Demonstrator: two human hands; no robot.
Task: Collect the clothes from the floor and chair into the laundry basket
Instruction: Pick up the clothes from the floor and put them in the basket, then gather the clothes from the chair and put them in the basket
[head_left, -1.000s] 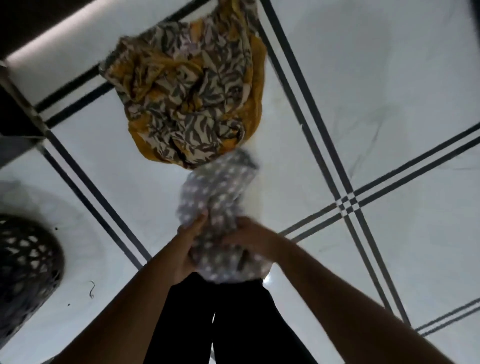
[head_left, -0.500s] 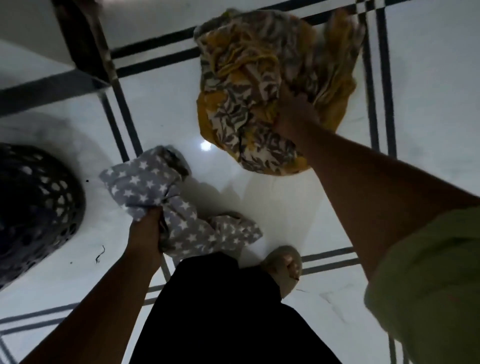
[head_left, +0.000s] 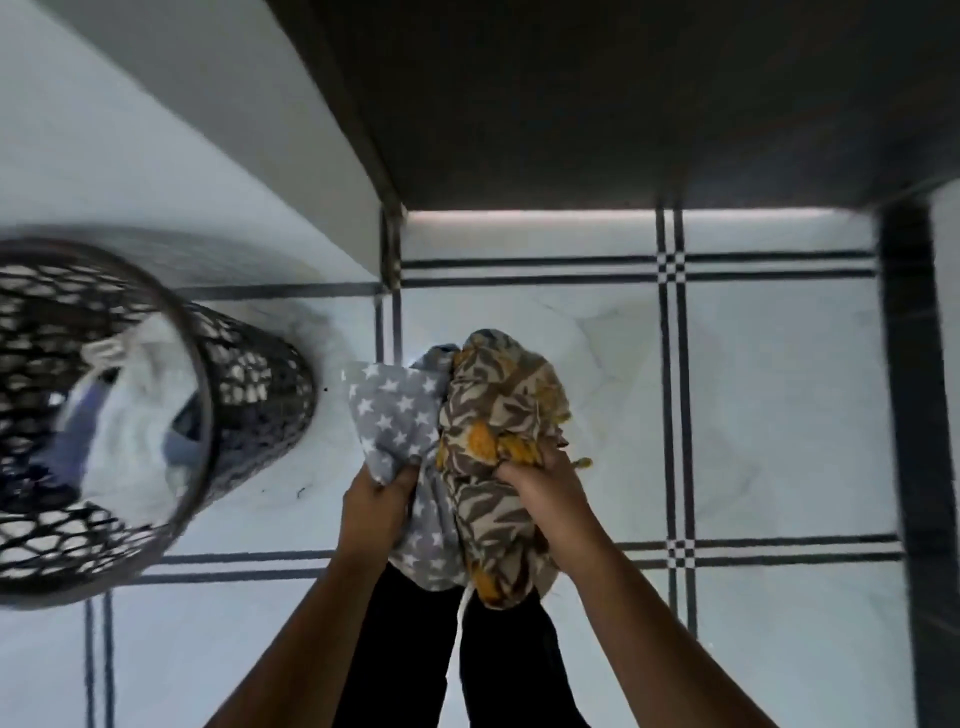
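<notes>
Held above floor (head_left: 779, 389), right of laundry basket (head_left: 202, 415): star-print cloth (head_left: 395, 415) bunched in closed left hand (head_left: 376, 501); leaf-print garment (head_left: 498, 410) gripped by right hand (head_left: 545, 486). Risk: trailing ends snagging rim, spilling outside basket.

I see a home interior: glossy white floor tiles (head_left: 779, 389) with dark inlay lines, a laundry basket (head_left: 249, 395) at left.

inspector a: any legible text, labels, brand marks or numbers?

inspector b: none found. the grey cloth (head_left: 400, 415) carries white stars only, a pattern and not lettering. the yellow and brown cloth (head_left: 498, 415) shows a leaf print, no writing. the laundry basket (head_left: 249, 395) bears no readable tag.
</notes>
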